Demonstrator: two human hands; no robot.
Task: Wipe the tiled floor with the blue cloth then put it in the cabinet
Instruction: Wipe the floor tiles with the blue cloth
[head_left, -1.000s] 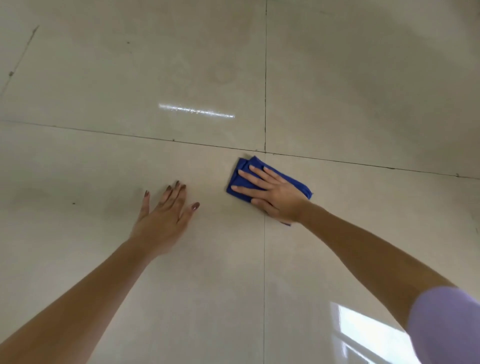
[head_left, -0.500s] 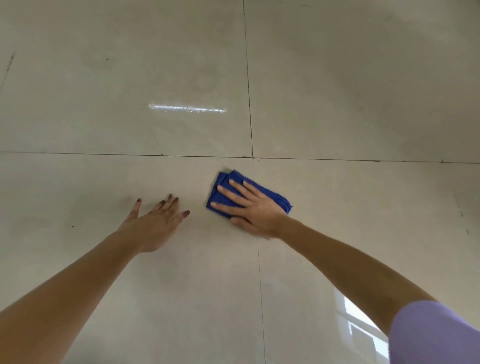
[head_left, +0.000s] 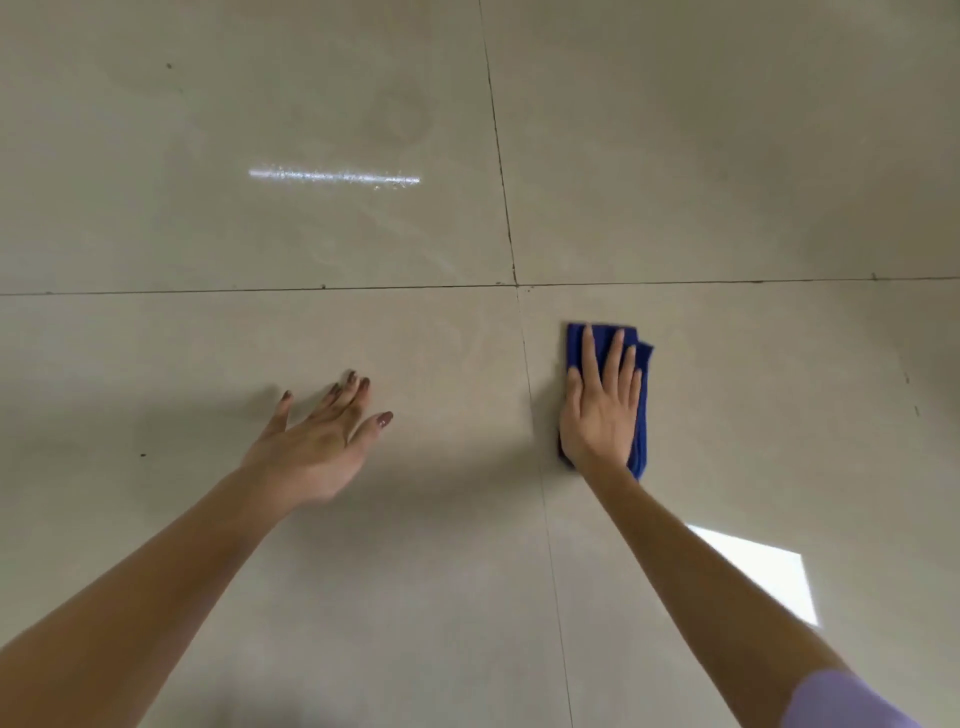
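Note:
A folded blue cloth (head_left: 643, 405) lies flat on the beige tiled floor (head_left: 727, 156), just right of the vertical grout line. My right hand (head_left: 602, 410) presses down on the cloth with fingers spread and pointing away from me; most of the cloth is hidden under the palm. My left hand (head_left: 322, 441) rests flat on the floor to the left, fingers apart, holding nothing. No cabinet is in view.
Grout lines cross at a joint (head_left: 517, 285) above and left of the cloth. A strip of light reflection (head_left: 332, 176) lies on the far left tile. A bright window reflection (head_left: 763, 571) sits near my right forearm. Small dark specks dot the tiles.
My right hand has slid the cloth to the right across the vertical grout line and turned it so the fingers point straight ahead. My left hand stays planted.

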